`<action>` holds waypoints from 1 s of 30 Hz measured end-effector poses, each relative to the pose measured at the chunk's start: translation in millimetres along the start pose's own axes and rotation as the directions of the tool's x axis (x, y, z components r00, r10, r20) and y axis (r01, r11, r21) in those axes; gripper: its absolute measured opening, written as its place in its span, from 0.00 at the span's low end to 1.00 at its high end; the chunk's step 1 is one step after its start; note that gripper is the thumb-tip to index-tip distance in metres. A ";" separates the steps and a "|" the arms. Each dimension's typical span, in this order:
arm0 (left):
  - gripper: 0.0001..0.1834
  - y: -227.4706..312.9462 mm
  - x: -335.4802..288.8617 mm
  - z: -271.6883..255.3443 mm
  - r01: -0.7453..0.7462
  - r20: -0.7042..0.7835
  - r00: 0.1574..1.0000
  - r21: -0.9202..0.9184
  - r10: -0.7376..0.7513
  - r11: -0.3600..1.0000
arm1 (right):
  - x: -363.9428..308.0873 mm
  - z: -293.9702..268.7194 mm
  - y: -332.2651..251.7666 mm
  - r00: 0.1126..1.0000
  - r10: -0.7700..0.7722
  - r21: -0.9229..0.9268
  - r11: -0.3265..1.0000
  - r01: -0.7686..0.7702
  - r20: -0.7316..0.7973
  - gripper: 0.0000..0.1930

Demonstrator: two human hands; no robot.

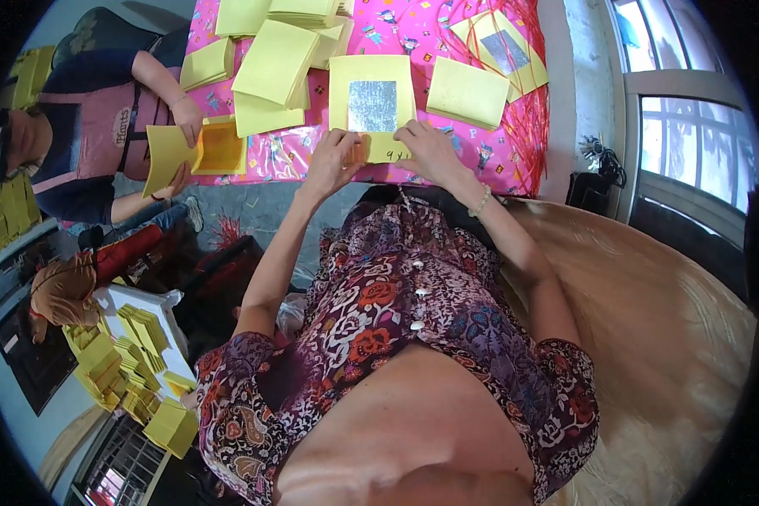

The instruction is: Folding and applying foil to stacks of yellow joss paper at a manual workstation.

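- Pink patterned tablecloth (271, 158) spreads under a silver-centred yellow sheet (373, 103) near its front edge.
- Left hand (336, 157) and right hand (431, 153) touch the sheet's near part.
- Fingers curl; I cannot tell whether they grip.

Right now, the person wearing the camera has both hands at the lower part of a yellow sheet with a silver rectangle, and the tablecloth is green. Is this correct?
Not quite: the head view shows that the tablecloth is pink. The left hand and right hand are indeed at the lower part of the yellow sheet with a silver rectangle.
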State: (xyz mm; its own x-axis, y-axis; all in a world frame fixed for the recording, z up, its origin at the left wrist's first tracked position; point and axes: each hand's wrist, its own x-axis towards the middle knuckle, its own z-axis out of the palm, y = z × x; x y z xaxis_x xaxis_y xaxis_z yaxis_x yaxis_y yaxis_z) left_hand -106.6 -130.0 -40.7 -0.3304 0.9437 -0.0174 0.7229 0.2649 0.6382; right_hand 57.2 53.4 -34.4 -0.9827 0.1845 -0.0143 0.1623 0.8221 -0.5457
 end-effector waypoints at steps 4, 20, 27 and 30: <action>0.27 -7.2 -1.6 8.7 -0.025 -0.030 0.999 0.026 0.025 0.999 | 3.1 17.7 -2.7 0.999 -0.028 -0.166 0.986 0.031 0.017 0.27; 0.05 -25.1 14.1 2.1 -0.106 0.100 0.989 -0.043 0.110 0.993 | 16.9 7.6 29.4 0.987 -0.075 -0.002 0.997 0.076 0.141 0.13; 0.07 -24.7 20.8 0.0 -0.044 0.168 0.985 -0.030 0.048 0.999 | 19.6 3.8 30.1 0.981 -0.036 0.034 0.999 0.030 0.190 0.14; 0.08 -26.3 20.5 1.0 -0.040 0.148 0.988 -0.049 0.047 0.998 | 19.9 3.3 29.3 0.981 -0.029 0.033 0.999 0.023 0.192 0.15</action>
State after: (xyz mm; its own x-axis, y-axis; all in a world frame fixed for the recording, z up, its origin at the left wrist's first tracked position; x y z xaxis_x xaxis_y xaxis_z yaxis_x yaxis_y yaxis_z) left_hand -131.8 -117.5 -58.6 -0.2024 0.9741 -0.1013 0.7053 0.2167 0.6750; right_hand 42.1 79.4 -53.5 -0.9857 0.0538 -0.1597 0.1369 0.8079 -0.5732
